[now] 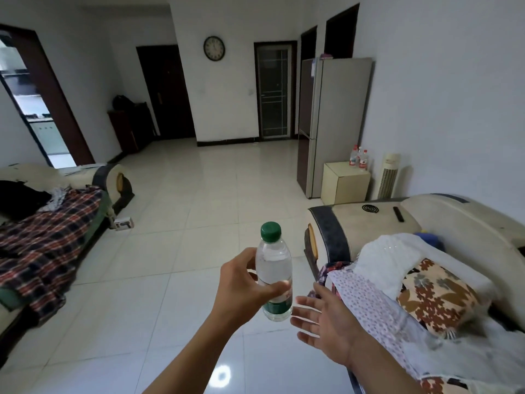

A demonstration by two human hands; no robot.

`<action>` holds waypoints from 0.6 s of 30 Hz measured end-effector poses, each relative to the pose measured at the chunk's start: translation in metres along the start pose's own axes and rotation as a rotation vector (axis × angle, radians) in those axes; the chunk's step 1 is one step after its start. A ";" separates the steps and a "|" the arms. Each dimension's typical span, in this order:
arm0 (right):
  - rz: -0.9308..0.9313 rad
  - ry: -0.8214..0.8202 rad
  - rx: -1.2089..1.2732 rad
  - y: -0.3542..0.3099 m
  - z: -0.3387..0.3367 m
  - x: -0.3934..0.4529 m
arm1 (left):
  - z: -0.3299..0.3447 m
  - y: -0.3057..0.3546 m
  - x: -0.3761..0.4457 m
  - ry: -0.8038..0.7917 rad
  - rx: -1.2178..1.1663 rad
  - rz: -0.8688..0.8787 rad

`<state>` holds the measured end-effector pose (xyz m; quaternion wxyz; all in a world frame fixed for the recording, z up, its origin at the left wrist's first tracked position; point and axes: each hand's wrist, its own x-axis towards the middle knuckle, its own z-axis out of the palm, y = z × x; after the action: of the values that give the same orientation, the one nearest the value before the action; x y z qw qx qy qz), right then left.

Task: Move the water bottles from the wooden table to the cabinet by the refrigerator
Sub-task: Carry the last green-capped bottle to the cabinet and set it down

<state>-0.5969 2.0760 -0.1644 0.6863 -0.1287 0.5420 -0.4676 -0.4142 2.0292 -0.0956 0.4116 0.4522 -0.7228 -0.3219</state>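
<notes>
My left hand [241, 288] grips a clear water bottle [273, 263] with a green cap and green label, held upright over the tiled floor. My right hand [326, 319] is just to the right of the bottle's base, palm turned toward it, fingers spread and holding nothing. Far ahead on the right, a small cream cabinet [345, 183] stands beside a tall grey refrigerator [332, 123]. Three red-labelled water bottles [359, 157] stand on the cabinet's back corner. The wooden table is out of view.
A cream sofa [426, 228] piled with cloths and a floral cushion [434, 294] sits at the right. Another sofa with a plaid blanket [48, 237] lies at the left. A white tower fan [389, 177] stands right of the cabinet. Glossy white floor tiles [199, 194] stretch between.
</notes>
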 end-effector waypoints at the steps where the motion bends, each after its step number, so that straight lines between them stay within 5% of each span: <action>1: 0.009 0.007 0.003 -0.008 0.002 0.008 | 0.001 -0.002 0.011 -0.006 0.003 0.001; 18: -0.131 0.052 -0.151 -0.141 0.094 0.168 | -0.039 -0.091 0.228 0.014 -0.091 0.118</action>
<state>-0.5907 1.8394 -0.1370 0.6285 -0.2029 0.5836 -0.4725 -0.4016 1.7809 -0.0849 0.4551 0.3920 -0.7298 -0.3264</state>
